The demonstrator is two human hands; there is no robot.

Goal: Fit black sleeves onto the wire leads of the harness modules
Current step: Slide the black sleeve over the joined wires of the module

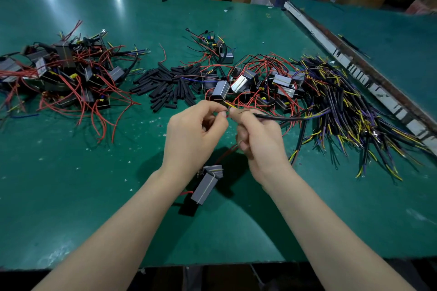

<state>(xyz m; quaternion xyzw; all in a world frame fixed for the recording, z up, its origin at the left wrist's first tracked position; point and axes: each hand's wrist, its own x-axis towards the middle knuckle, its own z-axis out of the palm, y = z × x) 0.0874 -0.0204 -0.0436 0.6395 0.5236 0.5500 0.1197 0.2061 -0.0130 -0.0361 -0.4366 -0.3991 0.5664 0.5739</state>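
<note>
Green, scuffed matting covers the wide work table [71,172], the largest thing we see; its near edge is cut off by the bottom of the view. On its left lies a tangled heap of grey box modules with red leads [63,73], partly cropped at the left edge. To the right spreads a fan of black-sleeved cables with yellow and purple cores [350,111], their long axes running from upper left to lower right, ends pointing at the table's right side. Between these, a second cluster of grey modules with red wires [255,87] sits beside a loose pile of short black sleeve tubes [172,85], most lying at a slant, pointing up and left.

Near the middle, our left hand [191,134] has its fingers curled, thumb and forefinger pinching thin red and yellow wire ends [229,106] that point up and left. Our right hand [257,139] is curled too, gripping a long black sleeved cable [279,117] whose axis runs almost level, off to the right. The meeting point is blurred, so we cannot tell whether a sleeve is on the lead.

Below the hands, a grey ribbed rectangular module [205,188] hangs tilted, its long axis slanting from lower left to upper right; its red lead is mostly hidden behind the right hand.
</note>
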